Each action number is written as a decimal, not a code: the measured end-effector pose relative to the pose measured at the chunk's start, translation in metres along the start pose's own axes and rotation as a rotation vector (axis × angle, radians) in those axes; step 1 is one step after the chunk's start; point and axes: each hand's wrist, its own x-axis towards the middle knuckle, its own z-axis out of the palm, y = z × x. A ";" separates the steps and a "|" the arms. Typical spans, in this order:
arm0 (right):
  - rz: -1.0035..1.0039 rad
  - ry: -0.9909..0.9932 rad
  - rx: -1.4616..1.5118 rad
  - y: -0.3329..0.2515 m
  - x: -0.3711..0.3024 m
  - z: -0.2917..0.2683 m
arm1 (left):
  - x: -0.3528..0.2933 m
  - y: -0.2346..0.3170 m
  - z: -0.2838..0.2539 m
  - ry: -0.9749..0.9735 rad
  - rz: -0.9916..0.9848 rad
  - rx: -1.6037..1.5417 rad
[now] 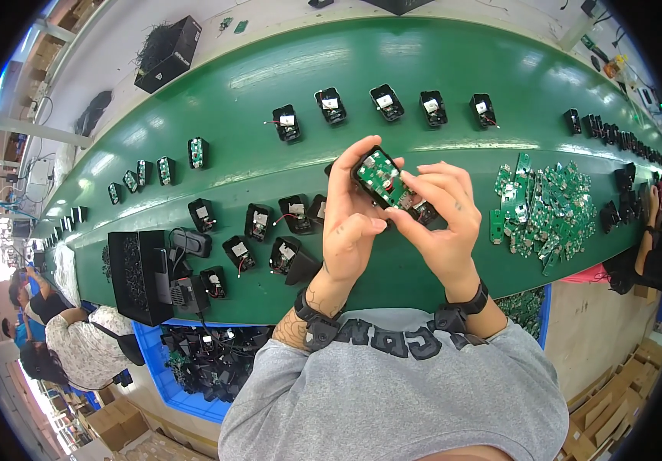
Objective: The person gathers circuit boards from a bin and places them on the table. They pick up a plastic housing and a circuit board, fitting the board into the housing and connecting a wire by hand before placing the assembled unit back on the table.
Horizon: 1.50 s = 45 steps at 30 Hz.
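Note:
Above the green bench, my left hand is wrapped round a small black plastic housing, tilted, its open side facing me. A green circuit board with small parts on it lies at the housing's mouth; I cannot tell whether it is fully seated. The fingers of my right hand are closed on the board's right side, index finger and thumb at its edge. Under and between my hands, more black housings are partly hidden. Left of my left hand stand several open black housings with white-labelled parts and thin wires inside.
Loose green circuit boards are heaped at right. A row of housings stands farther back; board-fitted ones are at left. A black bin sits near left. Blue crates are below the bench edge. Other people work at left.

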 end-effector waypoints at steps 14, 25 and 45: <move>0.165 -0.141 0.233 -0.003 0.017 -0.028 | -0.002 -0.005 -0.003 -0.084 -0.088 0.169; 0.679 -0.245 0.908 0.020 0.007 -0.016 | -0.003 -0.005 0.004 -0.114 -0.270 0.443; -0.041 0.060 0.055 0.014 0.006 -0.029 | 0.000 -0.033 0.002 -0.028 -0.054 0.604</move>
